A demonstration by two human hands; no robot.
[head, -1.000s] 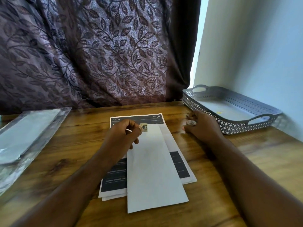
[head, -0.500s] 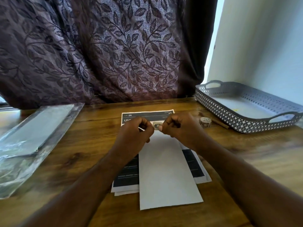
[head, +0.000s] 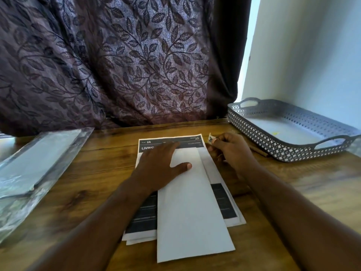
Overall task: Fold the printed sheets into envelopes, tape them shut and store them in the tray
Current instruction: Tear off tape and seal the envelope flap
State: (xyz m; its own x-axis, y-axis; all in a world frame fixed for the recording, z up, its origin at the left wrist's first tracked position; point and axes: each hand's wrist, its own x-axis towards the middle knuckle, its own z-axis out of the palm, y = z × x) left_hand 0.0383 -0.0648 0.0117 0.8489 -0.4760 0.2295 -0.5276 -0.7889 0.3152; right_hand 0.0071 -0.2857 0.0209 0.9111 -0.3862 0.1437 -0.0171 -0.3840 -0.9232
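Note:
A folded white sheet (head: 192, 208) lies lengthwise on a stack of printed sheets (head: 226, 202) with dark bands, in the middle of the wooden table. My left hand (head: 160, 165) presses flat on the upper left part of the folded sheet, fingers spread. My right hand (head: 232, 151) is just right of the stack's top corner and pinches a small piece of patterned tape (head: 210, 138) between thumb and forefinger. The grey perforated tray (head: 289, 151) stands at the right, by the wall.
A clear plastic sleeve (head: 35, 163) holding paper lies at the left of the table. A dark leaf-patterned curtain (head: 121, 61) hangs behind the table. A thin brown stick (head: 259, 150) lies between my right hand and the tray.
My hands, which met over the top of the folded sheet, have parted. The left hand now lies flat on the sheet; the right has drawn off to the right with the tape piece.

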